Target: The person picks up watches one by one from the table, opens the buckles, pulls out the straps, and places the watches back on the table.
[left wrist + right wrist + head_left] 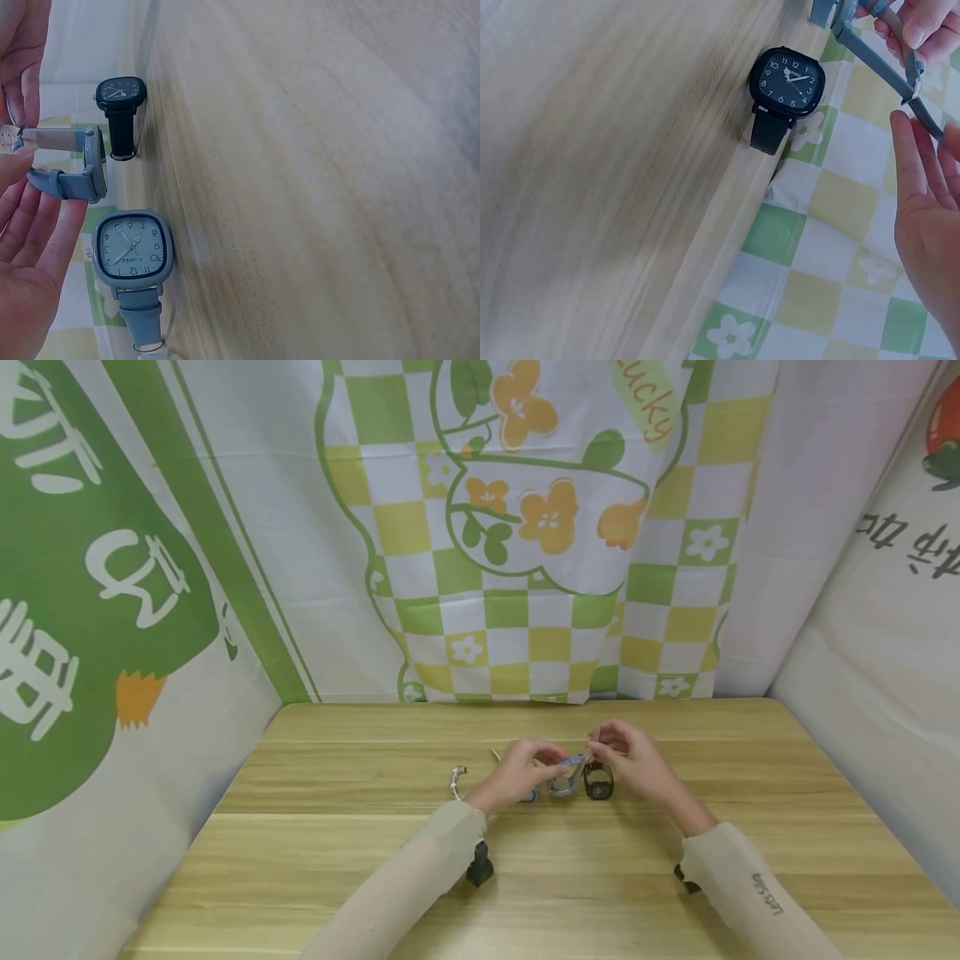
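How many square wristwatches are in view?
3: a blue-grey watch held in the left hand and right hand, a black watch on the table by the right, and a second blue-grey watch by the left. A white item farther left is unclear; others may be hidden.

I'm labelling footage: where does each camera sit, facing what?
Head: worn there, facing forward, down at pale wooden table; left hand, right hand, beige sleeves.
Left wrist: worn there, facing table; held blue strapped watch, both hands at left.
Right wrist: worn there, facing table; both hands at right.
Wrist views share: black square watch.
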Motion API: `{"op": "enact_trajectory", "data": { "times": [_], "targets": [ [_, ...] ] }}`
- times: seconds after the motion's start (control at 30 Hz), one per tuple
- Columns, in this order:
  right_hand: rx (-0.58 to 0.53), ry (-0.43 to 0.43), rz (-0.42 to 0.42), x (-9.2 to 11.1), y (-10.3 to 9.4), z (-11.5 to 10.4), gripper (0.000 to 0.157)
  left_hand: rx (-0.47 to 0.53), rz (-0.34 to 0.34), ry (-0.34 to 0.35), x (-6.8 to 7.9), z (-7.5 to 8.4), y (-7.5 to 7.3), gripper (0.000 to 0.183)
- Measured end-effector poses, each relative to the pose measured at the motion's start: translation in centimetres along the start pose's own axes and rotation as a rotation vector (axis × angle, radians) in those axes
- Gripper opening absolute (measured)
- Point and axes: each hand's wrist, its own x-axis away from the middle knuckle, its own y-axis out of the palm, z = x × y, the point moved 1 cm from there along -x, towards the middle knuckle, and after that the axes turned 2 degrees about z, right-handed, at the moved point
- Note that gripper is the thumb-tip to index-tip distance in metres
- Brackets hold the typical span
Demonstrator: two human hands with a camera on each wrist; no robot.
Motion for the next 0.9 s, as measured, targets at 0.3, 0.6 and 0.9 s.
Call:
{"op": "enact_trajectory", "data": {
  "times": [0.3, 0.6, 0.9],
  "targets": [
    [-0.067, 0.027, 0.015, -0.05, -0.07, 0.28, 0.021, -0.007, -0.008, 0.009, -0.04, 0.2, -0.16, 0.029],
    [-0.083, 0.022, 0.012, -0.01, -0.33, 0.26, 0.02, -0.011, -0.034, 0.056, -0.24, 0.28, 0.05, 0.023],
    [-0.068, 0.013, 0.005, 0.1, -0.33, 0.22, 0.017, 0.009, 0.008, -0.017, -0.64, 0.88, 0.47, 0.014]
  ]
}}
